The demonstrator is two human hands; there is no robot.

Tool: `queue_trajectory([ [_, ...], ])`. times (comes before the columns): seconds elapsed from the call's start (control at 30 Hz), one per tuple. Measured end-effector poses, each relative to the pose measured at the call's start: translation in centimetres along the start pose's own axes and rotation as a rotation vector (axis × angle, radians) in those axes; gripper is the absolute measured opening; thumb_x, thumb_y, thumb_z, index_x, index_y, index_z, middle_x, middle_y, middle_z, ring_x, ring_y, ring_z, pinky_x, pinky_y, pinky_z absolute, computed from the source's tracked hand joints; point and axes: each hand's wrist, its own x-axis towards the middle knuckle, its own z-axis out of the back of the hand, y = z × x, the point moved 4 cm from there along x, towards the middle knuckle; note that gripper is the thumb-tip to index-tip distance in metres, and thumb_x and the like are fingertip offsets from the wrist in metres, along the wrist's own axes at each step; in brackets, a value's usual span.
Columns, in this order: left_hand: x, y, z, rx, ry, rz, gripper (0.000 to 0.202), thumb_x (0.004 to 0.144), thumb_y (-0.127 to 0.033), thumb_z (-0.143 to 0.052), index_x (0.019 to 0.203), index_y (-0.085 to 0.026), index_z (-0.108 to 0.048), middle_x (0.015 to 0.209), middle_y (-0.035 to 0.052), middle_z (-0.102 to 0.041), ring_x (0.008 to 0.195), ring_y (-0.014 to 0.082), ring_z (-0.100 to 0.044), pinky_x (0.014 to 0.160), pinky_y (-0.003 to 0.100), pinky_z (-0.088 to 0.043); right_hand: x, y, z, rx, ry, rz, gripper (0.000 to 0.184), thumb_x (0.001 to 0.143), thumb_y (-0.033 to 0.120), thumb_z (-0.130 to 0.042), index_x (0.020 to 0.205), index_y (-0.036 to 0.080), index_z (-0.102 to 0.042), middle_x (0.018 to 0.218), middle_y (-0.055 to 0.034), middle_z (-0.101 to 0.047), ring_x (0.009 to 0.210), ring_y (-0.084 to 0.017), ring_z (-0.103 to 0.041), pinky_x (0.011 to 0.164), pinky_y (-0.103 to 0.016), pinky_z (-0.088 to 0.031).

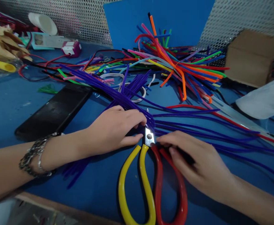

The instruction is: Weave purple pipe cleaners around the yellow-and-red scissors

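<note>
Purple pipe cleaners (109, 90) run across the middle of the blue table (99, 190), crossing over scissors (149, 137) with handles (121, 189) nearest. The left hand (113, 129) curls at the pipe cleaners, thumb and forefinger apart; the right hand (193, 156) bends just right of the scissors. Whether either pinches anything, I cannot tell.

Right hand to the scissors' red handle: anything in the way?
Nothing visible. The right hand is right at the red handle, fingertips beside the metal pivot; actual contact is unclear.
</note>
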Motion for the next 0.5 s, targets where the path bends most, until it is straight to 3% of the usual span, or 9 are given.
queue_trajectory([
  [0.1,0.0,0.0,-0.1,0.029,0.004,-0.075,0.009,0.084,-0.027,-0.054,0.088,-0.020,-0.056,0.084,-0.0025,-0.060,0.070,0.0121,-0.054,0.064,0.025,-0.031,0.2,-0.6,1.0,-0.020,-0.146,-0.137,0.020,0.080,0.005,-0.043,0.089,0.020,-0.053,0.077,-0.0005,-0.059,0.063,-0.009,-0.055,0.056,-0.018,-0.047],
  [0.17,0.0,0.0,-0.1,0.046,-0.005,-0.110,0.010,0.086,-0.027,-0.051,0.087,-0.020,-0.058,0.084,-0.0017,-0.060,0.070,0.0123,-0.055,0.063,0.025,-0.031,0.3,-0.7,1.3,-0.082,-0.205,-0.130,0.019,0.078,0.004,-0.045,0.085,0.020,-0.053,0.077,-0.0011,-0.057,0.064,-0.010,-0.055,0.056,-0.019,-0.046],
  [0.4,-0.1,-0.1,0.0,0.060,-0.029,-0.115,0.012,0.087,-0.026,-0.049,0.086,-0.019,-0.060,0.082,-0.0017,-0.062,0.069,0.0118,-0.055,0.063,0.025,-0.033,0.5,-1.0,0.3,-0.158,-0.087,-0.026,0.016,0.082,0.009,-0.048,0.092,0.018,-0.057,0.088,-0.0048,-0.062,0.081,-0.014,-0.058,0.070,-0.025,-0.048],
  [0.5,-0.1,-0.1,0.0,0.058,-0.030,-0.106,0.013,0.087,-0.026,-0.049,0.086,-0.019,-0.061,0.081,-0.0013,-0.063,0.069,0.0118,-0.056,0.062,0.025,-0.033,0.6,-1.0,0.2,-0.147,-0.033,-0.038,0.015,0.083,0.013,-0.049,0.094,0.017,-0.058,0.086,-0.0051,-0.063,0.079,-0.014,-0.058,0.067,-0.025,-0.048],
])
